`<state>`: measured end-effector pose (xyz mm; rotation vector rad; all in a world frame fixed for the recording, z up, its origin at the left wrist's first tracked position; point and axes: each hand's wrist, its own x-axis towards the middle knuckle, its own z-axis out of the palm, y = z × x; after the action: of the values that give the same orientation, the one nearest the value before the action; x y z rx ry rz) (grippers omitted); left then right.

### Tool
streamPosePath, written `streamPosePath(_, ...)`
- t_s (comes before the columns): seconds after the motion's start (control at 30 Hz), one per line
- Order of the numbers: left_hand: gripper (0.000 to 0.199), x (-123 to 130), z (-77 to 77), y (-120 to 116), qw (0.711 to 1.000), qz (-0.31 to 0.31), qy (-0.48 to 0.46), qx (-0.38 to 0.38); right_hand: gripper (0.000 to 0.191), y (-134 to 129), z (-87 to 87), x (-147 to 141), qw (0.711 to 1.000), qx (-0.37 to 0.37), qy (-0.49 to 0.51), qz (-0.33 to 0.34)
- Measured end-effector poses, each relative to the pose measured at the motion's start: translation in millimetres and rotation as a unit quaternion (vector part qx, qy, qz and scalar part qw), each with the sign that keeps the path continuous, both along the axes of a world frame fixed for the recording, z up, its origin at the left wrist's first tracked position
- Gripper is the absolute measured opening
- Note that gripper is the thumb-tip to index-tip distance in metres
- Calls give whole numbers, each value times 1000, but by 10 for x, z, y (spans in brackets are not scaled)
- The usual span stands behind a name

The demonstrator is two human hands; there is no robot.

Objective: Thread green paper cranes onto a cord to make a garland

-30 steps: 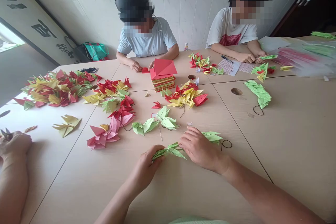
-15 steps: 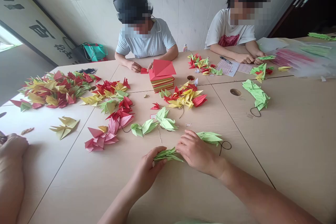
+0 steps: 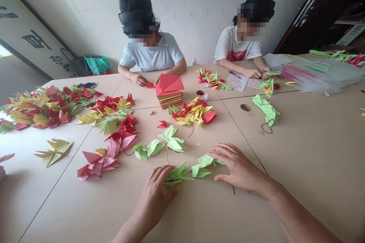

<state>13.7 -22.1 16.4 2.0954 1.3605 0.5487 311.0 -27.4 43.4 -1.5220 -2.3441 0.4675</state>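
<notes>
My left hand (image 3: 155, 193) is closed around the near end of a bunch of folded green paper cranes (image 3: 178, 176), resting on the table. To its right more green paper cranes (image 3: 203, 166) are spread along the tabletop. My right hand (image 3: 242, 169) hovers at their right end, thumb and fingers apart and curved over the paper; whether the fingertips touch it I cannot tell. A dark cord end (image 3: 234, 190) shows below my right wrist. Just beyond my hands lie light green cranes (image 3: 173, 138) on a string.
A heap of mixed cranes (image 3: 48, 106) lies left, pink cranes (image 3: 98, 163) nearer. A stack of coloured paper squares (image 3: 170, 95) stands mid-table before a seated person (image 3: 152, 53). Another person (image 3: 239, 47) sits right of them. A green crane string (image 3: 265, 109) and plastic bags (image 3: 316, 74) lie right.
My right hand has moved right, away from my left, and its fingers have spread. The green cranes between my hands now show more fully. The view has shifted slightly right.
</notes>
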Motion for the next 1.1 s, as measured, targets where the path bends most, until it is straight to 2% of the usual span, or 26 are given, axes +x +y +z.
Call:
streamPosePath(0.1, 46, 84, 16, 28, 999, -36, 23, 30, 50, -50, -111, 20, 999, -27, -8, -19)
streamPosePath(0.3, 49, 445, 185, 83, 989, -115, 57, 67, 38, 8, -202, -27, 997, -63, 13, -41)
streamPosePath(0.47, 34, 639, 171, 189, 985, -138, 87, 53, 38, -2, -207, 5, 994, -83, 53, -52)
streamPosePath(0.6, 24, 589, 144, 237, 988, -118, 91, 31, 41, -58, -195, 80, 988, -97, 83, -83)
streamPosePath(0.9, 13, 452, 205, 189, 992, -110, 50, -20, 29, -19, -35, 64, 970, -128, 169, -123)
streamPosePath(1.1, 18, 412, 144, 222, 994, -99, 38, -24, 26, -29, -35, 56, 959, -180, 178, -128)
